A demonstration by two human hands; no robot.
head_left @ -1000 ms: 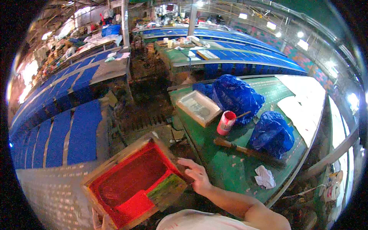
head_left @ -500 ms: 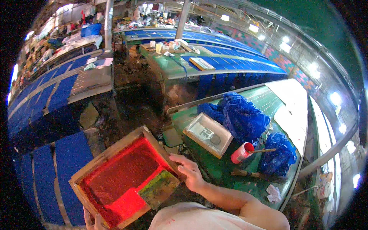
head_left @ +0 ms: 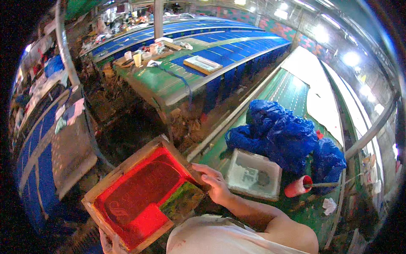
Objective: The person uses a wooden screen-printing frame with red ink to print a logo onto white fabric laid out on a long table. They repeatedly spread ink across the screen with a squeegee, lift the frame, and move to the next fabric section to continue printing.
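A wooden-framed printing screen (head_left: 146, 182) with wet red ink over its mesh is held tilted in front of my body. My left hand (head_left: 111, 243) grips its lower left corner, thumb and fingers at the frame. At the right side, my right hand (head_left: 215, 182) holds the frame's edge, with fingers partly hidden behind the wood. Across the lower right inside of the frame lies a flat, green-and-dark stained piece (head_left: 182, 200); whether it is a squeegee I cannot tell.
On the green table to the right lie a second framed screen (head_left: 253, 174), crumpled blue plastic (head_left: 281, 131), a red-stained container (head_left: 298, 186) with a stick, and crumpled paper (head_left: 329, 206). A farther table (head_left: 165, 89) bears cups and another frame (head_left: 203, 64). A metal post (head_left: 158, 21) rises behind.
My view has swung to the right, so the tables and their things appear shifted left or lower. Both hands still hold the red-inked screen, at nearly the same tilt.
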